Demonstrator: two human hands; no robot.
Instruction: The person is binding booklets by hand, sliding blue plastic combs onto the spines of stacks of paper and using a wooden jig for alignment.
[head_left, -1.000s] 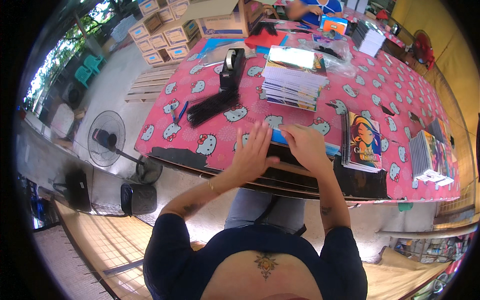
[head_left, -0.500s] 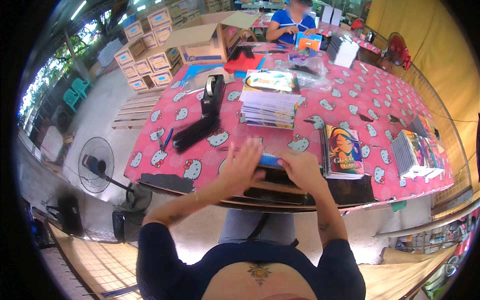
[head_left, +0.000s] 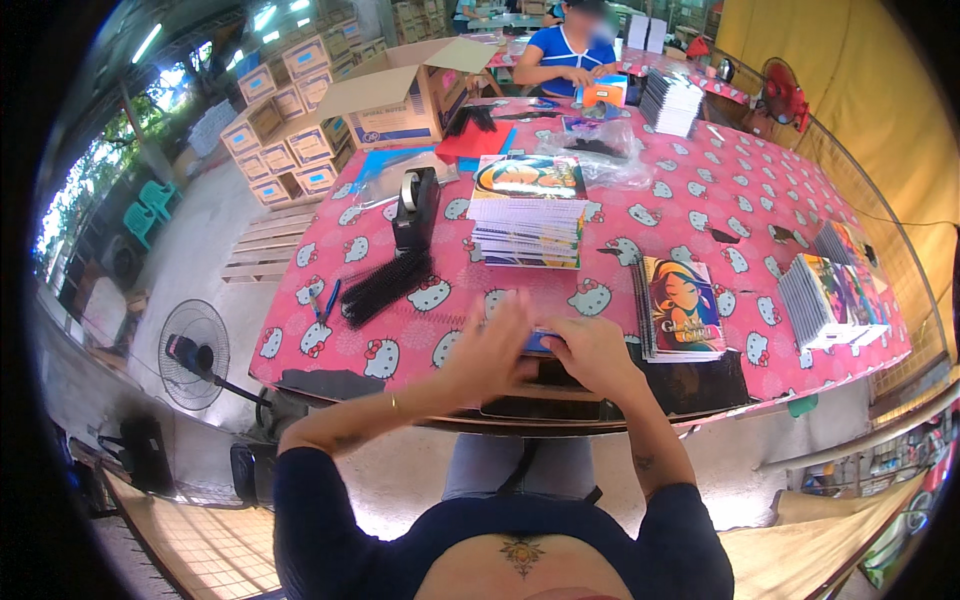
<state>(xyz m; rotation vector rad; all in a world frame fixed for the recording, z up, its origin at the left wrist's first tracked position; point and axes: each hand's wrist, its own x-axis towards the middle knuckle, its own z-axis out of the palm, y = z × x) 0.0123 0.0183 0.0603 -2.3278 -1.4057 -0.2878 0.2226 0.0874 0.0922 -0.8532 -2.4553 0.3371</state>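
Pink cat-print cover on this table (head_left: 700,205), kinda ragged along the near edge, where dark patches (head_left: 705,378) show. Right at that edge are both hands: left hand (head_left: 490,345) is blurry but spread, fingers stretched out and nothing gripped that I can see. Right hand (head_left: 597,355) is curled with its thumb at a blue piece (head_left: 540,340), which sits between the two hands; can't tell how tightly it's held, fingers hide most of it. Just right of that, a few spiral notebooks (head_left: 685,308), with more stacked (head_left: 830,300) further right. Over on the left: pliers (head_left: 328,302), a heap of black coils (head_left: 385,287), then a tape dispenser (head_left: 415,215) touching the heap. Bigger notebook pile (head_left: 528,220) past the hands, crinkly plastic (head_left: 610,160) behind it. Off the table's left side, a fan (head_left: 195,355) stands on bare grey floor (head_left: 205,245). Far end has an open carton (head_left: 400,110), a co-worker (head_left: 550,60) in blue, cartons piled on a pallet (head_left: 265,245), green chairs (head_left: 150,210) by the left wall and a yellow curtain (head_left: 840,80) down the right.
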